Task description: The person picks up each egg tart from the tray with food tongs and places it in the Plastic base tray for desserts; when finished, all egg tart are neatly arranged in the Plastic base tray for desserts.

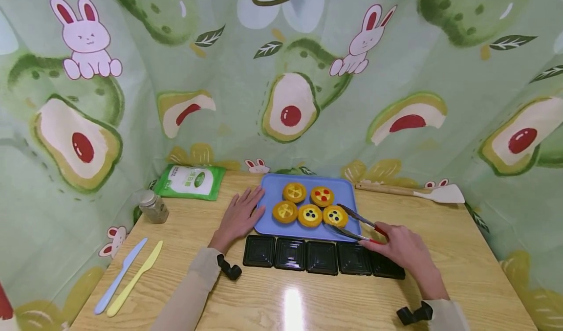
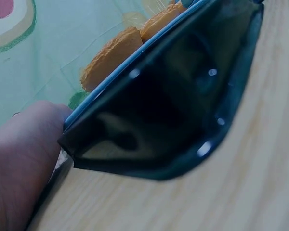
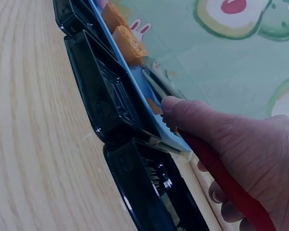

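Note:
My right hand (image 1: 402, 245) grips a pair of tongs (image 1: 358, 217) with red handles. The tongs' tips spread around an egg tart (image 1: 335, 216) topped with dark berries, at the near right of the blue tray (image 1: 272, 184). Several other tarts lie on the tray, among them one with red pieces (image 1: 322, 196) and one with dark berries (image 1: 310, 215). My left hand (image 1: 239, 216) rests at the tray's left edge, fingers extended and touching its rim. In the right wrist view, the thumb presses along the red tong handle (image 3: 216, 168).
Several black square containers (image 1: 259, 251) stand in a row before the tray. A blue knife (image 1: 120, 277) and a yellow knife (image 1: 135, 278) lie at left, near a glass jar (image 1: 154, 207) and a green packet (image 1: 191, 182). Behind the tray's right side lies a spatula (image 1: 440, 194).

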Demonstrator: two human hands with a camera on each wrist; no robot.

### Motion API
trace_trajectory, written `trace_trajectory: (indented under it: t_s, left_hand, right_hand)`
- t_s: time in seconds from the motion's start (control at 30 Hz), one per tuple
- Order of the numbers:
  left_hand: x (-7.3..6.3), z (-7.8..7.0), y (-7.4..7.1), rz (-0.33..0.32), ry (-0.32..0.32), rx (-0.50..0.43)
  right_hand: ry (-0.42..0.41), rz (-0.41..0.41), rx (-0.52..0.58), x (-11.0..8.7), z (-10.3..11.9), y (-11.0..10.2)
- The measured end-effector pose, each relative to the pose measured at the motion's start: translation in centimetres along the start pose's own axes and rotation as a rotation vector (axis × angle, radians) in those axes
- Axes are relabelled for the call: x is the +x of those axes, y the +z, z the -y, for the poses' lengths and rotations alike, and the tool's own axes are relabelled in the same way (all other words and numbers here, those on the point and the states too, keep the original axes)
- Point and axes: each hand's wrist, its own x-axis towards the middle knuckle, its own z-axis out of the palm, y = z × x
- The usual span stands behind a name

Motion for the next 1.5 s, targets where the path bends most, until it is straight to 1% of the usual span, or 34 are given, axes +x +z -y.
trace_trajectory:
  t_s: [0.17, 0.4, 0.6, 0.73, 0.93, 1.23, 1.5]
  left_hand:
    - [-0.1, -0.1, -0.1, -0.006, 0.004, 0.002]
    - [0.0, -0.3, -0.3, -0.008, 0.010, 0.000]
    - [0.1, -0.2, -0.3, 0.009, -0.003, 0.011]
    - [0.1, -0.1, -0.1, 0.016, -0.011, 0.011]
    - [0.0, -0.1, -0.2, 0.014, -0.007, 0.007]
    - [0.0, -0.2, -0.3, 0.025, -0.012, 0.008]
    - [0.2, 0.0, -0.2, 0.018, -0.012, 0.016]
  right_hand:
    - [-0.014, -0.001, -0.012, 0.0, 0.0, 0.3]
    - [-0.044, -0.028, -0.018, 0.1, 0.1, 0.6]
    - [-0.063, -0.038, -0.027, 0.0, 0.1, 0.7]
    - [-0.075, -0.046, -0.041, 0.1, 0.0, 0.6]
    - [-0.082, -0.053, -0.044, 0.2, 0.1, 0.4]
    - [-0.056, -0.038, -0.030, 0.0, 0.1, 0.1]
    - [-0.088, -0.085, -0.047, 0.1, 0.9, -1.0]
